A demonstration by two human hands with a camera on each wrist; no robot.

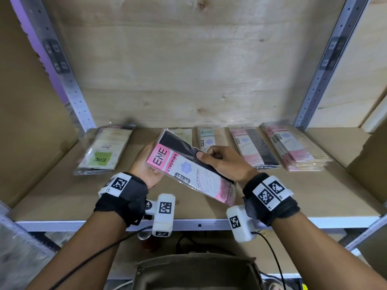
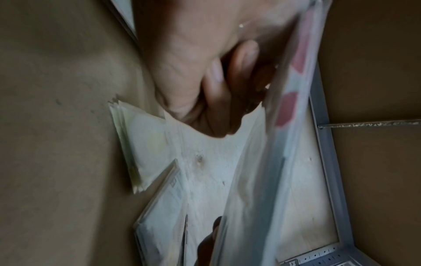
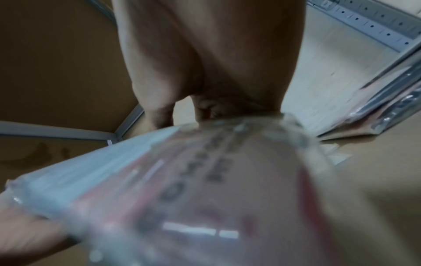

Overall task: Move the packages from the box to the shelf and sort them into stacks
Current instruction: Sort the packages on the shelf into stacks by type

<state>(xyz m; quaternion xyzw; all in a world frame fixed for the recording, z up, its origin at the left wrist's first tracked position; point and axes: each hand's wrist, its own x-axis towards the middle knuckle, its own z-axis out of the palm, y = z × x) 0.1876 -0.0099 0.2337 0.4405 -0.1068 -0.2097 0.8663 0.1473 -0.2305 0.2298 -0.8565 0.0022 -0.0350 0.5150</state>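
Observation:
Both hands hold a pink "ENE STOCKING" package with black stockings inside, tilted above the shelf board. My left hand cups its left edge from beneath, and in the left wrist view its curled fingers lie behind the blurred package. My right hand pinches the package's right edge with thumb on top; the right wrist view shows the package close and blurred. Sorted stacks lie along the shelf's back: a green-label stack, a pale green one, a teal one, a pink-and-black one, a pink one.
Perforated metal uprights frame the bay, with a plywood back panel. The shelf's metal front rail runs below my wrists. An open cardboard box sits below the shelf, beside a can.

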